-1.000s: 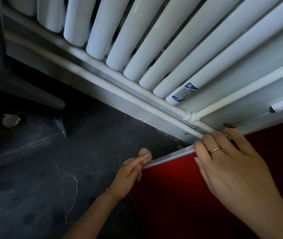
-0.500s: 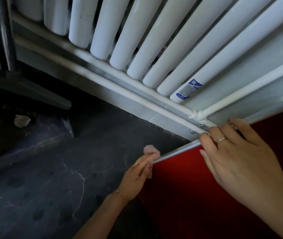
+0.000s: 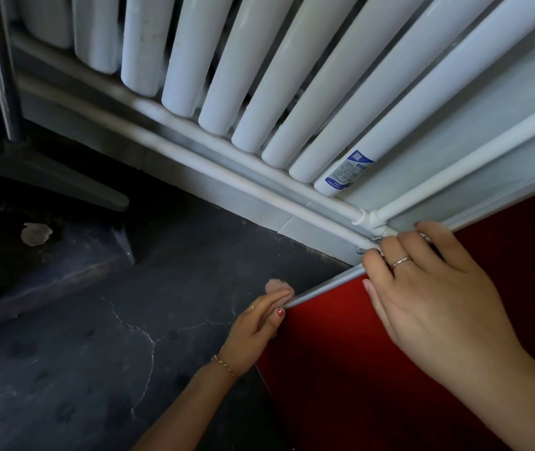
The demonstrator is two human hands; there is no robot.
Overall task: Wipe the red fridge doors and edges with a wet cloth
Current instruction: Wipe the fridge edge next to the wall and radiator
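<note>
Fingers [image 3: 271,302] of left hand [image 3: 253,333] pinch small pink wet cloth [image 3: 277,285] against grey edge strip [image 3: 324,286] of glossy red fridge door [image 3: 341,369], presumably wiping its corner. Right hand [image 3: 429,297], fingers curled over the strip further along, likely steadies the door.

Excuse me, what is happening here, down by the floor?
A person is wiping a red fridge door. The left hand holds a small pink cloth against the corner of the door's grey edge strip. The right hand grips the same edge higher up, its fingers curled over it. A white radiator stands just behind, above the dark cracked floor.
</note>
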